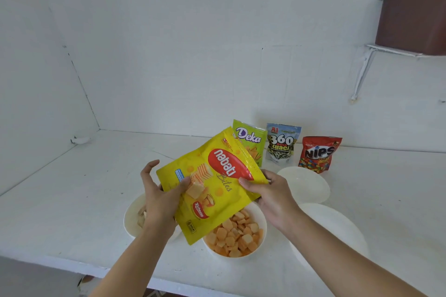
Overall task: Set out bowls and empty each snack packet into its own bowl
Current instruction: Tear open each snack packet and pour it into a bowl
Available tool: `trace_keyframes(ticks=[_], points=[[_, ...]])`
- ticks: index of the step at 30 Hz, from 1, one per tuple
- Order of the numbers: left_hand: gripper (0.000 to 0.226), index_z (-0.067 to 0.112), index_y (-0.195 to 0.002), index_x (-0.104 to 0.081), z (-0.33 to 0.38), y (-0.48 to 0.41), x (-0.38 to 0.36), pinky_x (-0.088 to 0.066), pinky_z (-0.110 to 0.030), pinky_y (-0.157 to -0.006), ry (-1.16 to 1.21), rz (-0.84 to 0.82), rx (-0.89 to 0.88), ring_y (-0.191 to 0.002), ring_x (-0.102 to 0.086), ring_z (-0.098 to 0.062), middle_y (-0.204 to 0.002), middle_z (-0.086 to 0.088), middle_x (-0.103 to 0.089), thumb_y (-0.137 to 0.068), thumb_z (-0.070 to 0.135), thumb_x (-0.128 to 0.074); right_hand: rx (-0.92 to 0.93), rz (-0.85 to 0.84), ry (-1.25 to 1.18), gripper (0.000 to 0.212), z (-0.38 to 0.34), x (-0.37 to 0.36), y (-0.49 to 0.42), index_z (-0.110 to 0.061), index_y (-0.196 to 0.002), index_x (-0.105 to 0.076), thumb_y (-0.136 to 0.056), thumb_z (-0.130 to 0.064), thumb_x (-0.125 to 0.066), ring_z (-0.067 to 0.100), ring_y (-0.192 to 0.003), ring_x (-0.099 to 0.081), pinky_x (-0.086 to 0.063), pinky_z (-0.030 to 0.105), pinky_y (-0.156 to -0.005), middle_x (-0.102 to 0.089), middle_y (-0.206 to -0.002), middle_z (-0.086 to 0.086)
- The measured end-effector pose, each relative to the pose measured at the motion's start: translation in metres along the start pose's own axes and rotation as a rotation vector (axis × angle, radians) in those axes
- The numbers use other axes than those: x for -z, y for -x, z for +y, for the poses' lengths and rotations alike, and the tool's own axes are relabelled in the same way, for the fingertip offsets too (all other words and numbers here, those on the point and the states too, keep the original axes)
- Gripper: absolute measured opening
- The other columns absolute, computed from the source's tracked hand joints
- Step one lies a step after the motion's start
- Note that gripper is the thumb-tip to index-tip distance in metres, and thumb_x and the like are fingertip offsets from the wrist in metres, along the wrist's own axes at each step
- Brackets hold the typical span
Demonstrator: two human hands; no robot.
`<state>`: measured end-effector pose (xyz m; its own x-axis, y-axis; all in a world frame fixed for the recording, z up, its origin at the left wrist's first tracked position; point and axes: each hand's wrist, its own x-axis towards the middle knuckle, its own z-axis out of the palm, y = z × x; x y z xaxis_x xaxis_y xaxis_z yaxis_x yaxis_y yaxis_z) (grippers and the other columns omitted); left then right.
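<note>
Both hands hold a yellow Nabati Bites packet (212, 183) tilted over a white bowl (261, 231) full of orange wafer bites (237, 236). My left hand (161, 198) grips the packet's left edge and my right hand (270, 190) grips its right edge. A second white bowl (131, 217) with pale snack pieces sits to the left, partly hidden by my left wrist. Two empty white bowls (306, 185) (337, 229) stand to the right. Behind stand a green Deka packet (248, 140), a 360 Kuaci packet (281, 143) and a red Nips packet (317, 154).
Everything rests on a white counter (72, 190) in a corner between white walls. A brown box on a bracketed shelf (410, 21) hangs on the wall at upper right. The counter's front edge runs along the bottom of the view.
</note>
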<state>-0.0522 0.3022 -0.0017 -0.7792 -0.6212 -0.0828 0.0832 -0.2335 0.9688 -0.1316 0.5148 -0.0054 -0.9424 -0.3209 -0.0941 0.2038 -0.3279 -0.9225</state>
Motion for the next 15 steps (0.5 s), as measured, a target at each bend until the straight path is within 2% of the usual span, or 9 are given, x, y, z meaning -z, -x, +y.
trace_keyframes(ticks=[1, 3, 6, 7, 9, 11, 12, 14, 15], points=[[0.074, 0.051, -0.124, -0.046, 0.001, -0.003, 0.001, -0.059, -0.063, -0.075, -0.017, -0.029, 0.027, -0.09, -0.073, -0.039, -0.105, -0.014, -0.071, -0.077, 0.007, -0.084, 0.023, 0.008, 0.021, 0.05, -0.004, -0.001, 0.0, -0.001, -0.11, -0.07, -0.062, -0.001, -0.085, 0.035, -0.096, -0.072, -0.058, 0.046, -0.083, -0.075, -0.103, 0.018], [0.068, 0.038, -0.123, -0.057, 0.004, -0.009, 0.004, -0.062, -0.049, -0.072, -0.08, -0.1, 0.065, -0.091, -0.074, -0.037, -0.108, -0.014, -0.073, -0.071, 0.006, -0.087, 0.074, 0.025, 0.064, 0.04, -0.012, -0.001, -0.001, -0.004, -0.106, -0.072, -0.068, 0.001, -0.083, 0.033, -0.094, -0.073, -0.06, 0.041, -0.076, -0.076, -0.101, 0.016], [0.053, 0.019, -0.112, -0.069, 0.009, -0.013, 0.007, -0.059, -0.03, -0.058, -0.182, -0.19, 0.116, -0.085, -0.075, -0.03, -0.101, -0.013, -0.076, -0.065, 0.008, -0.09, 0.136, 0.037, 0.131, 0.034, -0.026, -0.001, -0.003, -0.007, -0.106, -0.072, -0.074, 0.001, -0.081, 0.03, -0.089, -0.074, -0.061, 0.037, -0.07, -0.077, -0.098, 0.014], [0.048, 0.016, -0.108, -0.071, 0.01, -0.015, 0.008, -0.058, -0.027, -0.056, -0.233, -0.215, 0.11, -0.084, -0.075, -0.029, -0.099, -0.012, -0.077, -0.065, 0.009, -0.091, 0.157, 0.04, 0.152, 0.033, -0.03, -0.001, -0.004, -0.008, -0.106, -0.073, -0.075, 0.0, -0.081, 0.03, -0.088, -0.075, -0.062, 0.039, -0.071, -0.077, -0.097, 0.013], [0.043, 0.012, -0.1, -0.073, 0.012, -0.019, 0.008, -0.059, -0.031, -0.06, -0.357, -0.262, 0.075, -0.086, -0.074, -0.031, -0.095, -0.012, -0.077, -0.063, 0.012, -0.093, 0.202, 0.049, 0.197, 0.031, -0.037, -0.002, -0.005, -0.009, -0.105, -0.073, -0.076, 0.0, -0.08, 0.029, -0.086, -0.075, -0.062, 0.041, -0.073, -0.077, -0.095, 0.012], [0.048, 0.012, -0.098, -0.074, 0.017, -0.022, 0.005, -0.061, -0.036, -0.068, -0.481, -0.325, 0.018, -0.087, -0.074, -0.031, -0.09, -0.008, -0.077, -0.056, 0.016, -0.098, 0.249, 0.064, 0.257, 0.027, -0.043, -0.001, -0.007, -0.011, -0.101, -0.073, -0.077, 0.0, -0.08, 0.027, -0.086, -0.075, -0.062, 0.041, -0.073, -0.078, -0.093, 0.009], [0.056, 0.015, -0.1, -0.073, 0.02, -0.023, 0.004, -0.061, -0.034, -0.069, -0.535, -0.375, -0.022, -0.088, -0.074, -0.028, -0.089, -0.005, -0.077, -0.051, 0.021, -0.1, 0.272, 0.076, 0.296, 0.028, -0.046, 0.0, -0.009, -0.013, -0.1, -0.073, -0.076, -0.001, -0.081, 0.026, -0.086, -0.075, -0.062, 0.041, -0.074, -0.077, -0.094, 0.008], [0.073, 0.027, -0.11, -0.066, 0.029, -0.024, -0.002, -0.06, -0.027, -0.068, -0.643, -0.498, -0.098, -0.092, -0.073, -0.023, -0.096, -0.002, -0.075, -0.045, 0.029, -0.098, 0.301, 0.102, 0.385, 0.036, -0.05, 0.0, -0.012, -0.015, -0.104, -0.071, -0.072, -0.008, -0.086, 0.025, -0.09, -0.075, -0.062, 0.044, -0.076, -0.076, -0.101, 0.008], [0.078, 0.031, -0.116, -0.059, 0.033, -0.024, -0.006, -0.059, -0.026, -0.069, -0.69, -0.557, -0.131, -0.094, -0.071, -0.02, -0.101, 0.0, -0.073, -0.049, 0.026, -0.097, 0.317, 0.116, 0.426, 0.044, -0.052, -0.001, -0.013, -0.016, -0.108, -0.07, -0.069, -0.015, -0.09, 0.026, -0.093, -0.074, -0.061, 0.046, -0.077, -0.074, -0.106, 0.009]])
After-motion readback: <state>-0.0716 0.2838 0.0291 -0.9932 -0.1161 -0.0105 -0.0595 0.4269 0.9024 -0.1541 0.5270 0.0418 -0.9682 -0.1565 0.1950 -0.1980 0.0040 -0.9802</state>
